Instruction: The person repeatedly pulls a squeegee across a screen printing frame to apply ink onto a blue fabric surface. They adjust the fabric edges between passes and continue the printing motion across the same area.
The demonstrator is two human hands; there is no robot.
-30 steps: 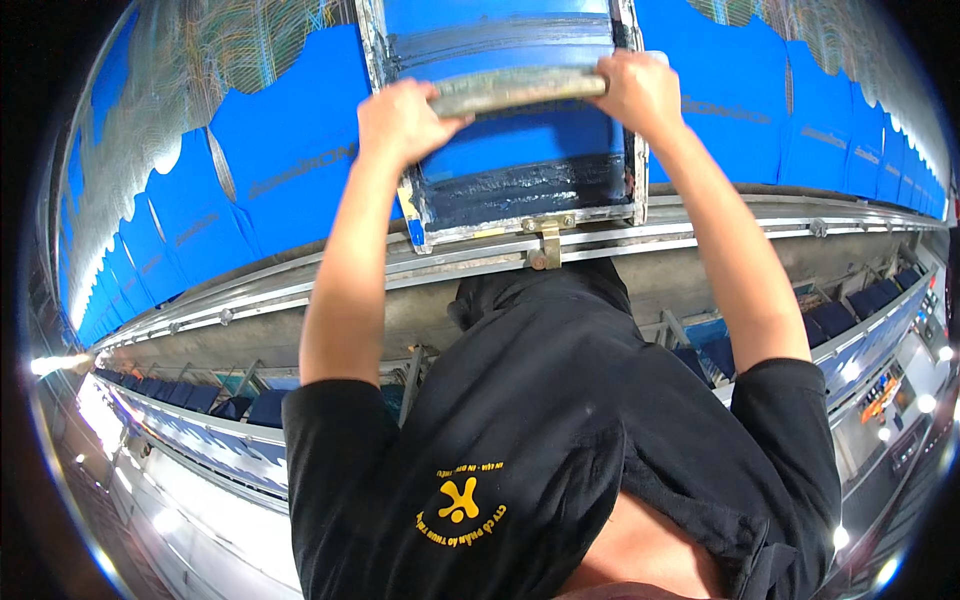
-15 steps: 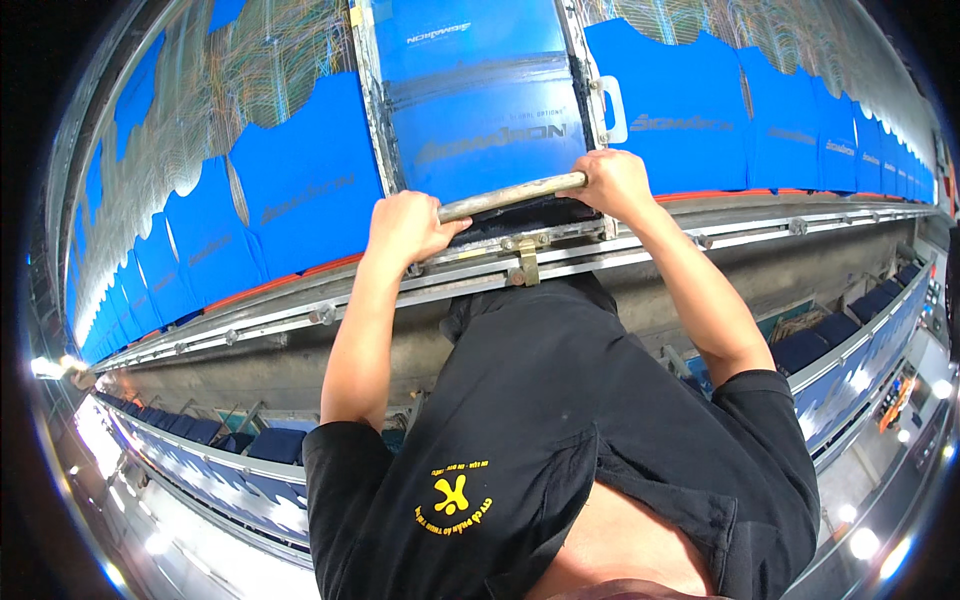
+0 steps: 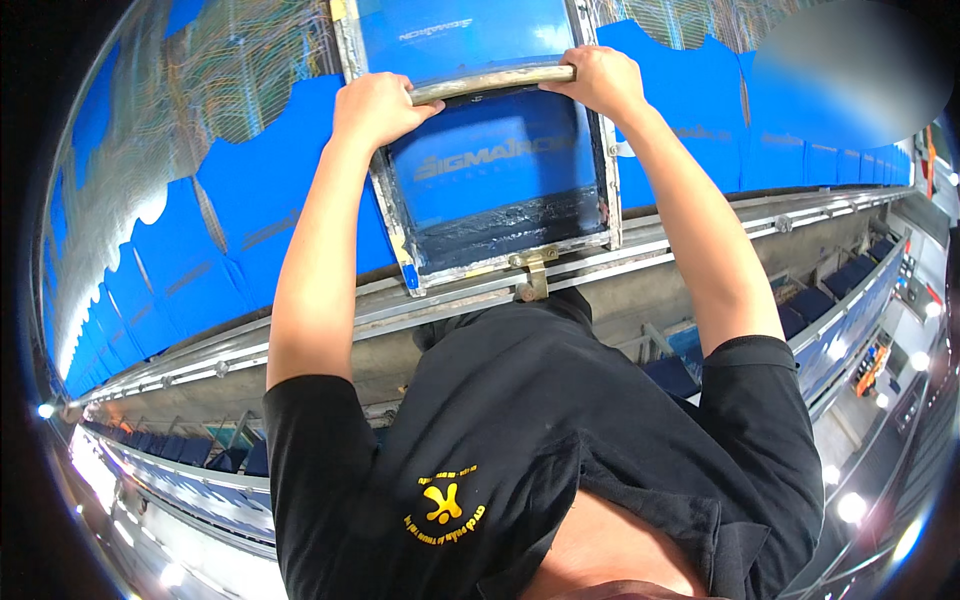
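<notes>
Both of my hands grip the long bar handle of a squeegee (image 3: 490,80), which lies across a screen-printing frame (image 3: 612,180). My left hand (image 3: 375,108) is wrapped round its left end, my right hand (image 3: 605,78) round the right end. Through the frame's blue-looking mesh (image 3: 500,150) dark lettering shows, and a smear of black ink (image 3: 520,220) covers the near end. The squeegee's blade is mostly hidden under the handle. A brass-coloured bracket (image 3: 535,272) on the frame's near edge sits at the metal rail (image 3: 370,322).
Blue cut cloth pieces (image 3: 255,190) lie in a row along the printing table on both sides of the frame, over a surface streaked with coloured lines. Behind me, dark folded bundles (image 3: 815,285) stand on a long shelf. A blurred patch covers the upper right.
Both hands have pushed the squeegee away from me, from near the frame's near end to well up the mesh. Black ink now shows on the near part.
</notes>
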